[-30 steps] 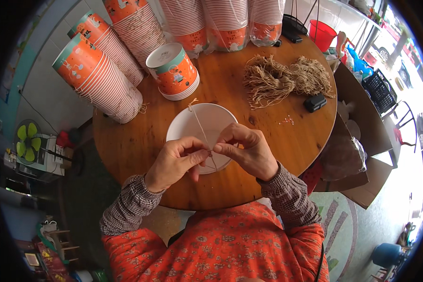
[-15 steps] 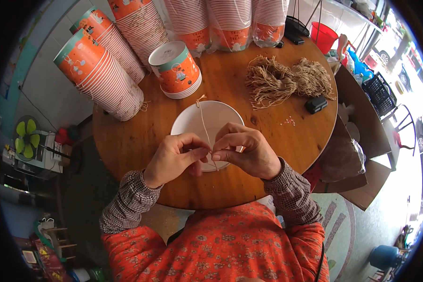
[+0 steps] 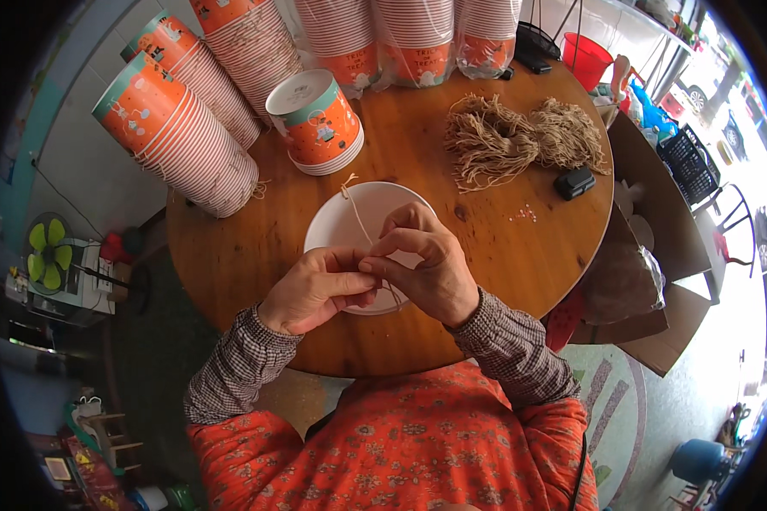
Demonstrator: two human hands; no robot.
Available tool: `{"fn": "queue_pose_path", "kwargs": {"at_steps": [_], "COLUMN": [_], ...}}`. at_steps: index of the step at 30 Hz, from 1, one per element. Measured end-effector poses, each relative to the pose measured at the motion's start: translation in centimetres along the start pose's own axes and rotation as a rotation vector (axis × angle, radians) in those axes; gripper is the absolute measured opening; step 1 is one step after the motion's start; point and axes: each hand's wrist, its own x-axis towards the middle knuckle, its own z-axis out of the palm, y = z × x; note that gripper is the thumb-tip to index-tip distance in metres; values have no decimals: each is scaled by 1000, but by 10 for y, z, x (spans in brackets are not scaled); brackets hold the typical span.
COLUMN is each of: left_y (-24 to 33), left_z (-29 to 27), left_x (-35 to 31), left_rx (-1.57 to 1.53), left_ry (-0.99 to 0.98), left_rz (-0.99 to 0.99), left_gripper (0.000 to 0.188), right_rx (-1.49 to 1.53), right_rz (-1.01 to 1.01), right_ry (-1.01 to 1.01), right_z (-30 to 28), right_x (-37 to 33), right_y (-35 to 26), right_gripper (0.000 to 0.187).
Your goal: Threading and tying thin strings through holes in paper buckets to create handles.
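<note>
A paper bucket (image 3: 318, 228) stands mouth up near the table's front edge, its white inside showing. Across its opening runs a thin pale cord (image 3: 361, 220), with its far end knotted over the far rim. Above the near half of the bucket, my left hand (image 3: 311, 291) pinches the cord between thumb and forefinger. Closed on the same cord, my right hand (image 3: 435, 266) has its thumb and fingertips touching those of the left. Loose cord ends hang below the fingers at the near rim. Exactly how the cord runs between the fingertips is hidden.
Behind stands a short stack of upside-down orange buckets (image 3: 320, 132). Tall nested stacks (image 3: 192, 140) lean at the left, and plastic-wrapped stacks (image 3: 413, 38) line the back. A cord bundle (image 3: 520, 140) and a small black case (image 3: 574, 182) lie at the right, beside an open cardboard box (image 3: 656, 247).
My right hand has shifted left, so its fingertips now overlap those of my left. The cord's far end has swung slightly left.
</note>
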Motion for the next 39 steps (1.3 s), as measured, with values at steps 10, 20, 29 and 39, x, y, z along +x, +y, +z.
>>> {"fn": "queue_pose_path", "kwargs": {"at_steps": [10, 20, 29, 39], "left_y": [-3, -2, -4, -7], "left_z": [14, 22, 27, 29], "left_x": [1, -16, -8, -8], "left_rx": [46, 488, 796, 563], "left_ry": [103, 136, 75, 84], "left_rz": [29, 223, 582, 422], "left_gripper": [14, 15, 17, 15], "right_rx": [-3, 114, 89, 107], "right_rz": [145, 252, 354, 310], "right_ry": [-159, -399, -429, -254], "right_z": [-14, -32, -45, -38], "right_x": [5, 7, 3, -8], "right_y": [-6, -15, -18, -20], "right_gripper": [14, 20, 15, 9]}}
